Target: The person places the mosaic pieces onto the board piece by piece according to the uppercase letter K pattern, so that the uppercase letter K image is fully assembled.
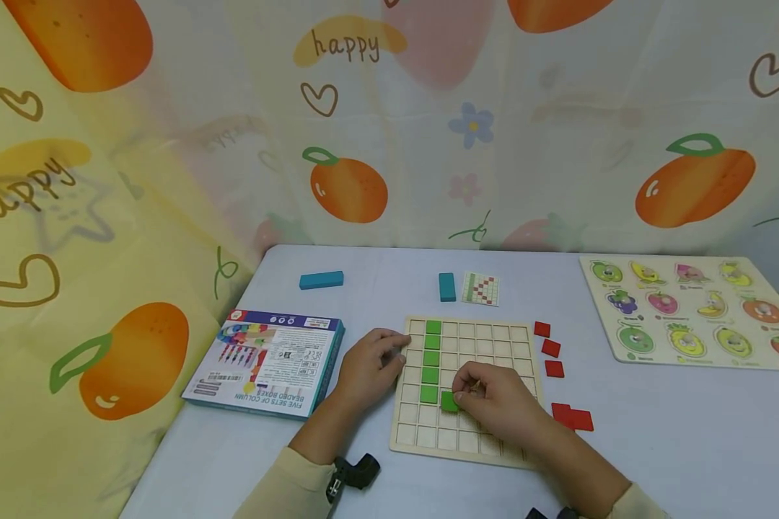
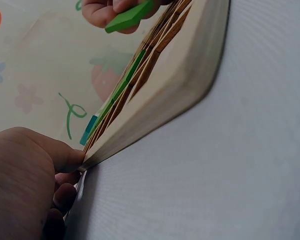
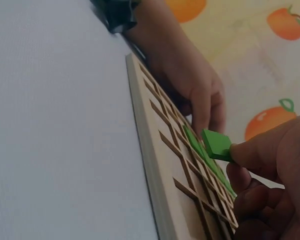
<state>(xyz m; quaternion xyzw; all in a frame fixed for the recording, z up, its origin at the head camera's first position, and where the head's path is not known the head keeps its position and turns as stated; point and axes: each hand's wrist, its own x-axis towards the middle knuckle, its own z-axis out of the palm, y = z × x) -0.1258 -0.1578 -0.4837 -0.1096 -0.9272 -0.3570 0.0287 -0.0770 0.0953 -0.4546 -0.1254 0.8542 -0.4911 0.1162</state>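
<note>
Above the gridded board (image 1: 485, 347), right hand (image 1: 503, 404) pinching green tile (image 1: 450, 402)

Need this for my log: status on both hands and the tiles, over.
Right hand pinches green tile above grid board. Left hand touches board's left edge. Five green tiles in one column. Red tiles beside board, seemingly not obstructing.

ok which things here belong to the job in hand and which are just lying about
Part of the job:
wooden grid board
held green tile
five placed green tiles
red tiles, likely
pattern card, likely

Just lying about, probably:
printed box
fruit board
teal blocks
</note>
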